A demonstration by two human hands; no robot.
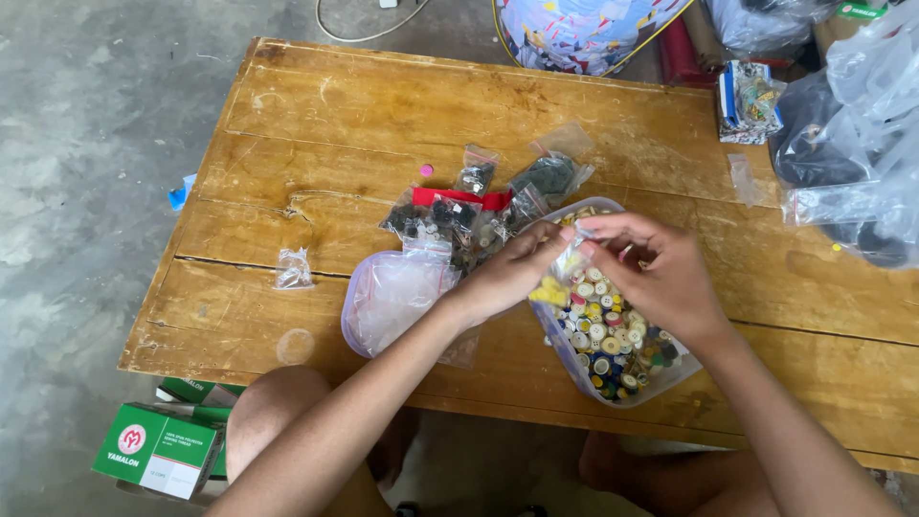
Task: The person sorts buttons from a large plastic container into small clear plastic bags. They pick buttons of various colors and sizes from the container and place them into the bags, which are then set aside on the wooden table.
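Head view: the left hand (512,273) and the right hand (661,273) meet above a clear plastic tub (584,378) filled with mixed buttons in cream, yellow, red and green. Both hands pinch a small clear bag (572,257) between them, fingers closed on its upper edge; the bag hangs just over the near end of the tub and holds some yellow pieces at its bottom. The tub rests on a worn wooden table (316,124), toward its front right. Just left of the tub lies its translucent lid (392,297), flat on the boards. Behind the lid sits a cluster of small bags of dark buttons (436,218), one with a red strip along its top, and a bag of grey contents (548,177) further back. An empty crumpled bag (293,269) lies apart near the table's left edge. A single pink button (426,169) sits alone behind the cluster. Green cartons (158,450) stand on the concrete floor below the front left corner. Large plastic sacks (862,124) crowd the table's right end.
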